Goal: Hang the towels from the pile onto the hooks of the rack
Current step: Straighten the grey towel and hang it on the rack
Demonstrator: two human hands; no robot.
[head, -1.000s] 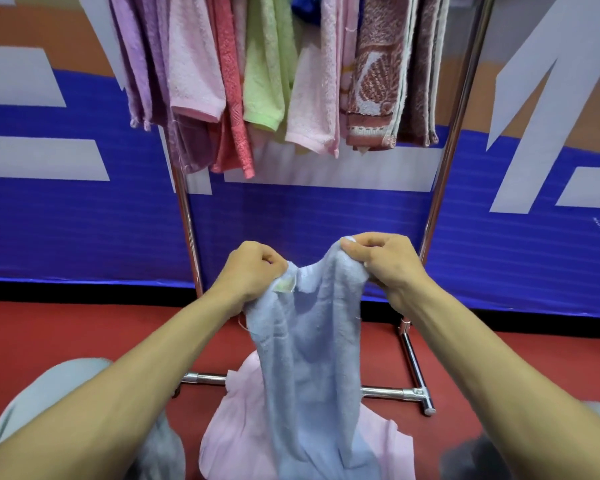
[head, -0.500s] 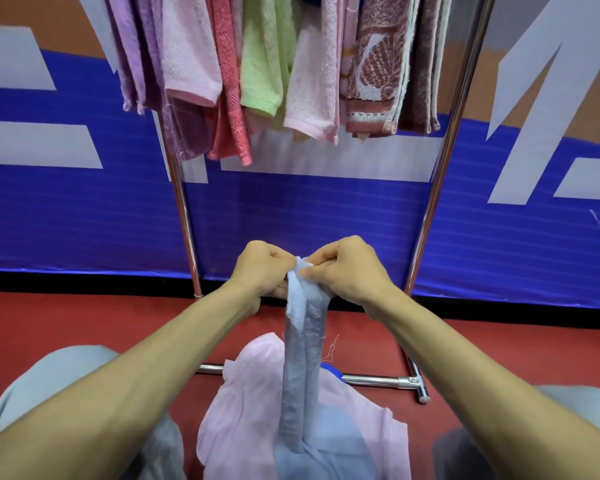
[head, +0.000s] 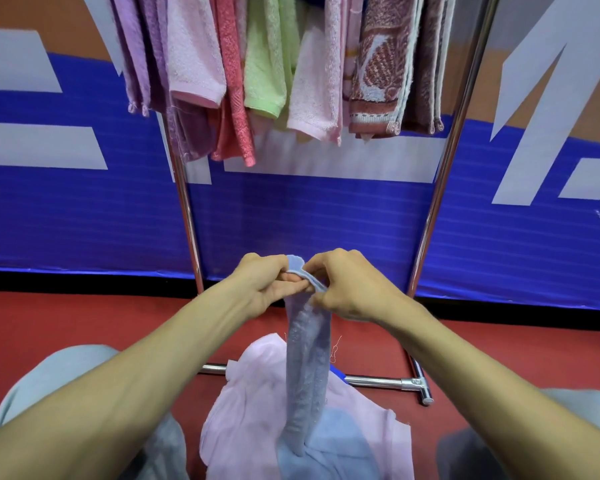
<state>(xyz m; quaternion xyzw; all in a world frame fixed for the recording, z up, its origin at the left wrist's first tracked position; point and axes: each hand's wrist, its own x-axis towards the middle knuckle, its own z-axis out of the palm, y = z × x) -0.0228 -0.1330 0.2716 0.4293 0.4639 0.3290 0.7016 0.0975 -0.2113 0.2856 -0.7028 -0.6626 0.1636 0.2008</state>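
In front of the rack [head: 442, 188], above the pink towel pile [head: 253, 420]: light blue towel [head: 307, 362] hanging in a narrow bunch, tail on the pile. Top hem pinched between left hand [head: 262, 287] and right hand [head: 349, 292], fingers [head: 293, 278] clamped on cloth. Judged light, limp, grippy terry; best held at the hem.

The red floor [head: 66, 323] fills the lower frame. A black strip [head: 84, 281] runs between it and the blue wall [head: 309, 230]. Big white shapes [head: 39, 145] sit on the wall.
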